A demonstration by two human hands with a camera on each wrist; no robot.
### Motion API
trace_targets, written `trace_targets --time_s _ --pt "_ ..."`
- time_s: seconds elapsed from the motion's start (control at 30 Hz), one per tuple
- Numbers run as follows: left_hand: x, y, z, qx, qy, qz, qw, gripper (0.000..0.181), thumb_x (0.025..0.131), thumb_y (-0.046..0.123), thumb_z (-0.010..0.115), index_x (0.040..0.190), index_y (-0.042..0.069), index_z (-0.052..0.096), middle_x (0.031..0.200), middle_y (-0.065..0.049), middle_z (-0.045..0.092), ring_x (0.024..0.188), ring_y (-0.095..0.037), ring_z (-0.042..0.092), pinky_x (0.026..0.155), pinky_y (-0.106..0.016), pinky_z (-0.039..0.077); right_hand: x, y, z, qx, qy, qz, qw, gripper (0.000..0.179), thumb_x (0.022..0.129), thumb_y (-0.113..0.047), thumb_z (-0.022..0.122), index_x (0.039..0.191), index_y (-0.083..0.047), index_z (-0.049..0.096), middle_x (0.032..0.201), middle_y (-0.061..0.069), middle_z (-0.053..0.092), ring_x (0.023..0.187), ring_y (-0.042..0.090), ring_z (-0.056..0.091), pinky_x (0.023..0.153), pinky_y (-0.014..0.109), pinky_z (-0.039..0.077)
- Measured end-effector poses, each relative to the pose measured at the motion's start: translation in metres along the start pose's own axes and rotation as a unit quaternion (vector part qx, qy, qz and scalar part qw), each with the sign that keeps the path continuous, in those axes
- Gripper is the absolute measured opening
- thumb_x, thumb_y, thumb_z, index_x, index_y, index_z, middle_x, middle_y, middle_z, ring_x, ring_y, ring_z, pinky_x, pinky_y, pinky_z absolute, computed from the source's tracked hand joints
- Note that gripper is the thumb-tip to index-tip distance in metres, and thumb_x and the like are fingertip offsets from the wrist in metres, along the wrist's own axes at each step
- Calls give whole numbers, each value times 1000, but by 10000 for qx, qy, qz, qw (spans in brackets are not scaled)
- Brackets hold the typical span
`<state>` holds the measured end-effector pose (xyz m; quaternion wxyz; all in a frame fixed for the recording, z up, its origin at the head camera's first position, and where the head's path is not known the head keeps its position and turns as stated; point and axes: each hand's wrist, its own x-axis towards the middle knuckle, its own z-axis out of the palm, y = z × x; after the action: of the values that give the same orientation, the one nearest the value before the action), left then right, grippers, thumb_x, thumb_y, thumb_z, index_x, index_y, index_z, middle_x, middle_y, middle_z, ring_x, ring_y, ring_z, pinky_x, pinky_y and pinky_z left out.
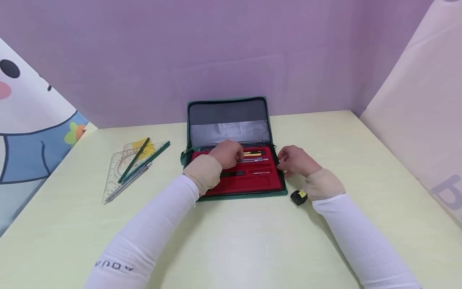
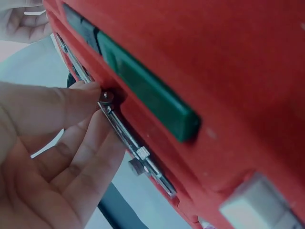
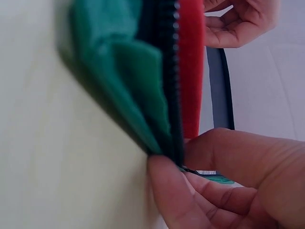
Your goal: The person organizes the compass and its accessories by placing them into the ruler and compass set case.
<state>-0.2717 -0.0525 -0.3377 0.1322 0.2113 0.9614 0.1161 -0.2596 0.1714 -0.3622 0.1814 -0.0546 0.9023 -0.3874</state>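
1. Pinching, with thumb and curled fingers of the left hand (image 1: 226,154), a slim silver metal drawing compass (image 2: 136,148) at the red molded tray (image 1: 238,188); hard to tell if fully seated.
2. Gripping, with bent thumb and finger of the right hand (image 1: 294,160), the side edge of an open green fabric zip case (image 1: 249,195), mid-length along the far edge of the pale yellow desk (image 1: 234,241).
3. Best hold the compass level with its slot, pinch close to the round screw, and move straight, without twisting the legs.
4. Best steady the case without tugging, and avoid catching the long green-and-black plastic piece (image 2: 147,88) just beside.
5. Readable on the white left sleeve (image 1: 159,228): apparently "AQUA", upside down, partly turned away.
6. Printed on the pale right-hand backdrop (image 1: 415,120): a large grey "b"-like letter.
7. Too small to read: markings on the clear plastic set squares (image 1: 112,176), toward the desk's far left corner.
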Motion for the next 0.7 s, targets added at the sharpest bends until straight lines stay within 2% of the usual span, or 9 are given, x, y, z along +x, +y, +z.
trace_targets --time_s 0.17,0.4,0.53,0.7 --pt "0 0 2 9 241 8 9997 26 80 -1 70 103 11 72 105 -6 67 93 -19 57 90 -32 49 0 0 -1 37 -12 34 10000 29 84 3 59 109 11 48 91 17 53 62 15 57 59 29 56" --pt "-2 -1 4 32 246 -60 9997 25 80 0 70 103 12 73 105 -5 67 93 -20 57 90 -33 49 0 -2 1 29 -38 70 10000 30 84 2 60 109 11 48 91 16 53 62 15 57 59 30 56" --pt "-7 -4 -1 -4 243 -39 9997 25 81 0 69 104 11 72 106 -5 67 94 -20 57 90 -32 49 1 -3 2 -89 -61 41 9999 31 84 1 60 110 11 48 94 19 54 65 17 59 60 29 56" --pt "-17 -13 -11 -129 305 207 9992 25 80 1 70 103 9 71 105 -7 67 95 -21 59 88 -32 50 0 -3 1 -329 -12 32 9995 31 84 0 60 111 11 48 93 19 54 63 16 60 60 29 56"
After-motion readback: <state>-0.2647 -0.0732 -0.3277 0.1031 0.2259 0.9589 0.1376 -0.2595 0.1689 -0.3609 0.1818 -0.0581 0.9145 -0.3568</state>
